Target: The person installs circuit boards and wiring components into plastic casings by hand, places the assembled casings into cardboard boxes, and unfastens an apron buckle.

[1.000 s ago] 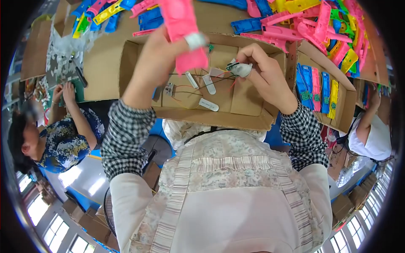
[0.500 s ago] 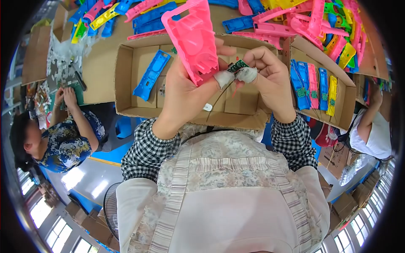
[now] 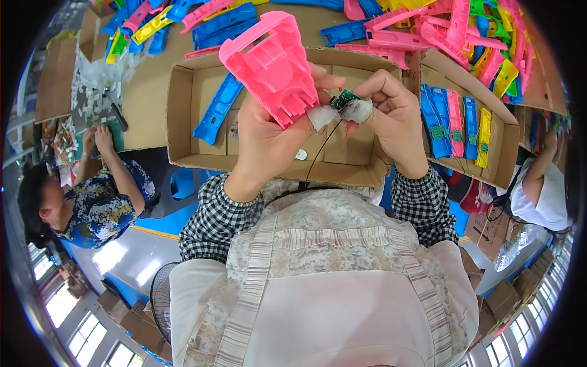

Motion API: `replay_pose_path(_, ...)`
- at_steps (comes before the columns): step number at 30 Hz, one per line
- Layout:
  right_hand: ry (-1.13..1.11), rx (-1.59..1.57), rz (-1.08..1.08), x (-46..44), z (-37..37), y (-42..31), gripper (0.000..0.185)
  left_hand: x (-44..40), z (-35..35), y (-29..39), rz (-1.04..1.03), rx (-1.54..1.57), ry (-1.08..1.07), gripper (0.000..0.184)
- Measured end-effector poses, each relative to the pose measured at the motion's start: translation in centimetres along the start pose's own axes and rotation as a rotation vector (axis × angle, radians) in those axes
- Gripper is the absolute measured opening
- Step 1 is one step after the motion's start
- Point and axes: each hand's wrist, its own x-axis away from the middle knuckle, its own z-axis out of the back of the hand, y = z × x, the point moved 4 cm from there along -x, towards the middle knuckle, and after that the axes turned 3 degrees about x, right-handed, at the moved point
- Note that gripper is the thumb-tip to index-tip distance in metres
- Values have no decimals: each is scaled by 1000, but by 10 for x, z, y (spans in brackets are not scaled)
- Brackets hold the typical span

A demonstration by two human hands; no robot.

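Note:
My left hand (image 3: 269,137) is closed around the lower end of a pink plastic shell (image 3: 275,70), its ribbed inner side showing. White wrapping covers that thumb's tip. Close to its right, my right hand (image 3: 394,119) pinches a small green circuit board (image 3: 344,99) between thumb and fingers; this thumb is wrapped in white too. A dark wire hangs from the board, and a short red piece shows below it. Both hands are above an open cardboard box (image 3: 275,168). A blue shell (image 3: 218,110) leans inside the box at the left, partly behind the pink one.
A second box (image 3: 455,165) at the right holds several blue, pink and yellow shells with boards. Loose coloured shells (image 3: 403,41) lie in piles behind. One person (image 3: 101,196) sits at the left, another (image 3: 538,189) at the right. A fan (image 3: 161,300) stands at lower left.
Over the last second my left hand came down and rightward with the pink shell, close to the board. The shell turned to show its inside and then tilted further left. The blue shell came into view.

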Motion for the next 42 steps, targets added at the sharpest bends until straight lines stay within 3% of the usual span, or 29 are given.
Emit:
replay_pose_path(19,21,56,53,1,-1,-3,11,3,-1,-4,-38,3,48,38)
replay_pose_path(27,55,404,120,1,2,-19,12,4,-3,-9,21,26,30,41)
replay_pose_path(30,82,197,-47,1,3,-18,12,6,-6,-9,-30,-34,56,39)
replay_pose_path(42,84,156,-66,-4,4,-7,13,7,-7,-14,-170,48,204,29)
